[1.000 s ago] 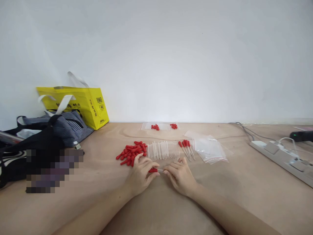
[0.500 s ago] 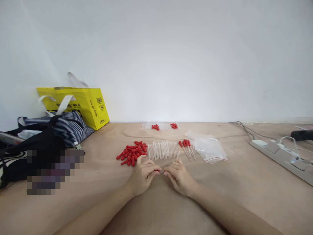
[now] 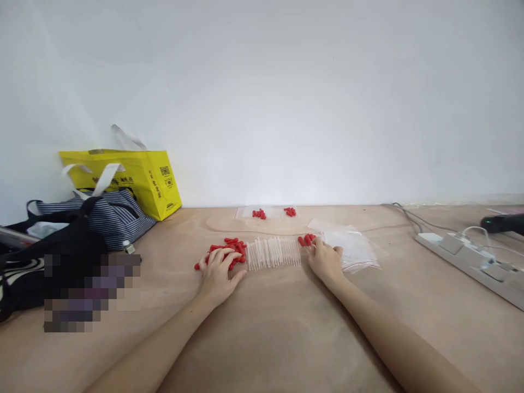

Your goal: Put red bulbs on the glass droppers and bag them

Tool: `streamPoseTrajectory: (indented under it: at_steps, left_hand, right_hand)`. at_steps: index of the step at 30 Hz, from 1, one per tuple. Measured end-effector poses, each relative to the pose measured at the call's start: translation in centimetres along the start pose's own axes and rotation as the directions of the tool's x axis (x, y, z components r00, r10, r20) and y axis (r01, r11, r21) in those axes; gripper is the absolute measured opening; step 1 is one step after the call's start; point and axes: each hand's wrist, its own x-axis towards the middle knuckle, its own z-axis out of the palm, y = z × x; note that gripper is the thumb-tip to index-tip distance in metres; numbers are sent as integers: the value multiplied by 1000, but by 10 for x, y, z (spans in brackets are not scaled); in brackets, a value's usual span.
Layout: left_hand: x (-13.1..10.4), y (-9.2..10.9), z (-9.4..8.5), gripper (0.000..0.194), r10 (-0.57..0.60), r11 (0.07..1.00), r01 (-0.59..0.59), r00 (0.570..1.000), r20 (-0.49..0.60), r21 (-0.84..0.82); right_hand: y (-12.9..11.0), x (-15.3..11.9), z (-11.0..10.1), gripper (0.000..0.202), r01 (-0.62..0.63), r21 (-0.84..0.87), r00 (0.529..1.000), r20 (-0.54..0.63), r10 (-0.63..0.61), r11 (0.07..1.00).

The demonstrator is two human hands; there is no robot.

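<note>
My left hand [image 3: 219, 275] rests over a pile of red rubber bulbs [image 3: 233, 240], its fingers spread on them and the thumb held apart. Beside the pile lies a row of thin clear tubes [image 3: 273, 254], side by side. At the row's right end my right hand [image 3: 326, 261] is closed, with finger and thumb pinched on a dropper, a clear tube with a red bulb. A few assembled droppers [image 3: 308, 240] lie right there, showing their red ends. The hand hides most of their tubes.
Clear zip bags [image 3: 354, 250] lie right of my right hand. Another bag [image 3: 273, 212] with red bulbs sits by the wall. On the left are a yellow bag [image 3: 159, 183], a striped bag [image 3: 110, 218] and a black bag [image 3: 61, 245]; a power strip [image 3: 462, 262] is on the right.
My hands have parted from the dropper they held together in front of the tubes. The left moved to the bulb pile and opened; the right went up and right to the assembled droppers.
</note>
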Motion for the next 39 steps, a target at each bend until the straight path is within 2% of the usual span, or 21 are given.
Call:
streamPoseTrajectory:
  at_steps: [4, 11, 17, 22, 29, 34, 37, 39]
  left_hand:
    - [0, -1, 2, 19, -34, 998, 34, 999, -14, 44]
    - [5, -2, 0, 19, -56, 984, 59, 998, -26, 167]
    - [8, -8, 6, 18, 19, 977, -13, 999, -27, 213]
    - [9, -10, 10, 15, 54, 978, -50, 998, -19, 201]
    - [9, -8, 9, 15, 80, 993, -68, 988, -133, 93]
    - [10, -7, 6, 15, 81, 996, -84, 977, -198, -9]
    - [8, -3, 4, 15, 62, 976, -101, 977, -202, -191]
    - [5, 2, 4, 14, 25, 930, -81, 987, -156, -360]
  right_hand:
    - [-3, -1, 1, 17, 21, -58, 999, 43, -18, 998]
    - [-13, 0, -5, 24, -1, -72, 999, 39, 4, 997]
    - [-29, 12, -10, 28, -94, -93, 966, 233, 114, 991]
    - [-35, 24, -6, 24, -113, -108, 946, 291, 140, 988]
    - [-37, 25, -1, 27, -96, -122, 941, 311, 130, 988]
    - [-36, 20, 0, 26, -63, -115, 958, 272, 92, 991]
    - [-35, 15, -4, 27, -31, -101, 972, 228, 54, 994]
    - [-34, 9, -8, 28, 16, -80, 981, 196, 0, 997]
